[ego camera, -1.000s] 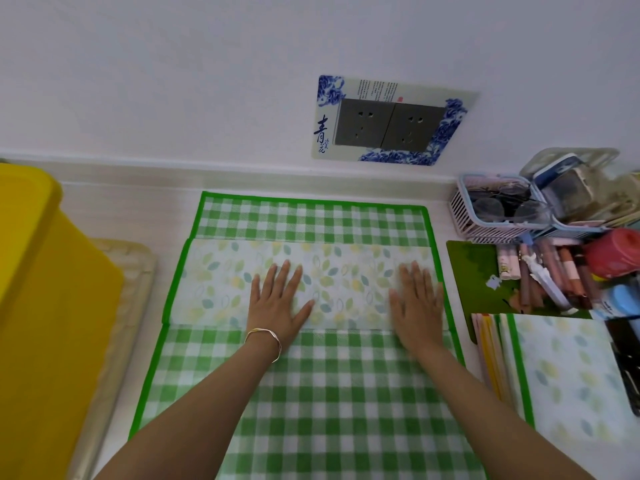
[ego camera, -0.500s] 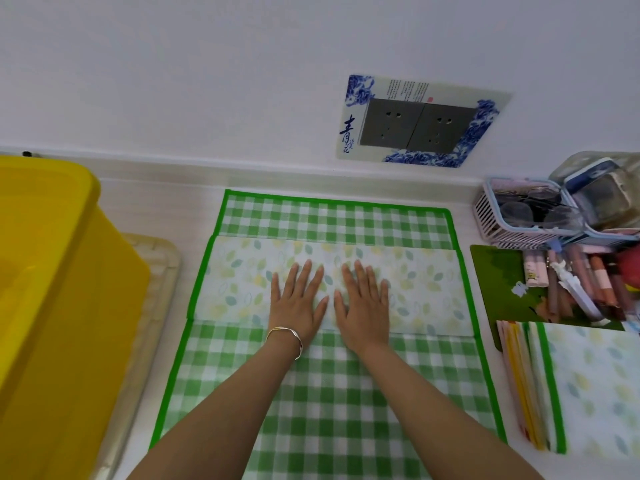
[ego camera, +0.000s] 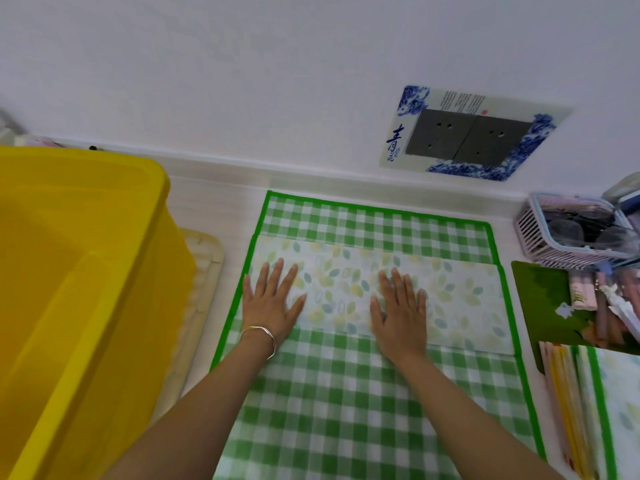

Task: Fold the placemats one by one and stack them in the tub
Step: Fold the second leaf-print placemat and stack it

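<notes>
While both palms press flat, here's how the head view reads:

Placemat: green checked placemat (ego camera: 363, 410) lies on the counter, with a leaf-print band (ego camera: 346, 292) folded across its middle.

Left hand: left hand (ego camera: 272, 306) is spread flat, fingers apart, near the band's left end, gripping nothing.

Right hand: right hand (ego camera: 400, 315) is also flat and empty, around the band's centre-right.

What changed: half a second back the hands sat side by side mid-band; now they're apart, so I'd guess she's smoothing the crease outward.

Tub: yellow tub (ego camera: 79, 289) waits just left, well clear of the mat.

Progress: looks like an early fold, more folding needed before stacking.

Next mat: another leaf-print mat (ego camera: 620, 403) sits at right.
</notes>
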